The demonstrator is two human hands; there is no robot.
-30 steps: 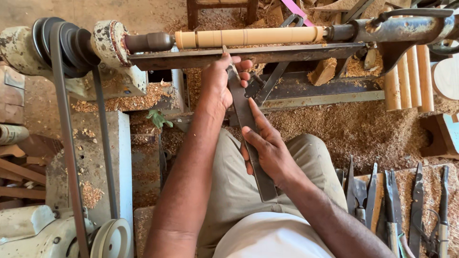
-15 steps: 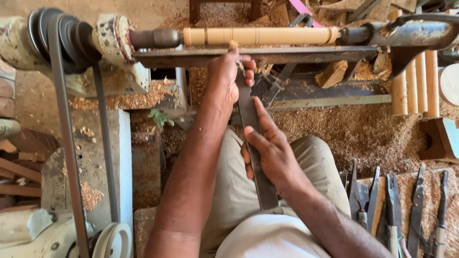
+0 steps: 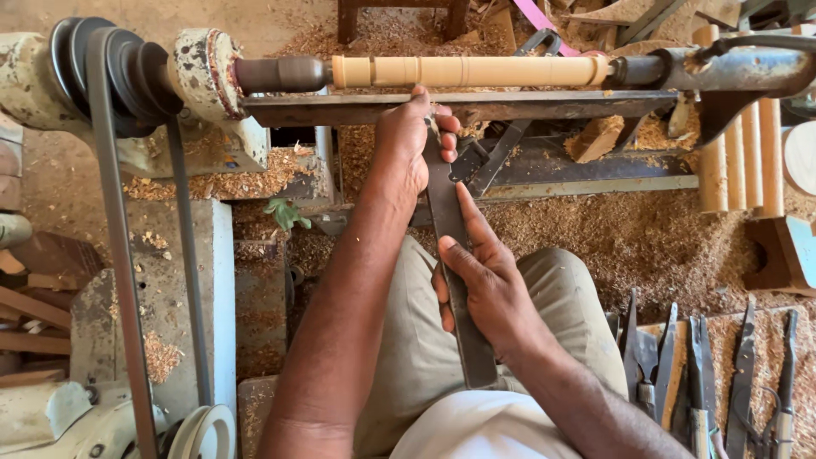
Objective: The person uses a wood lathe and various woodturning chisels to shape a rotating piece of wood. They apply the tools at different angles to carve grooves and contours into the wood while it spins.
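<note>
Hands on a long flat chisel (image 3: 450,255): left hand (image 3: 408,140) clamped near its apparently hidden tip, right hand (image 3: 484,280) gripping mid-blade.

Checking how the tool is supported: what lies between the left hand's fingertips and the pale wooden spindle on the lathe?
In the head view, the dark metal tool rest bar lies between the left hand and the wooden spindle.

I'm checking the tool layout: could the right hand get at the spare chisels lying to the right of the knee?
Probably yes. The right hand grips the long flat chisel, but the spare chisels lie open on the sawdust beside that forearm, nothing between; it would have to release first.
</note>
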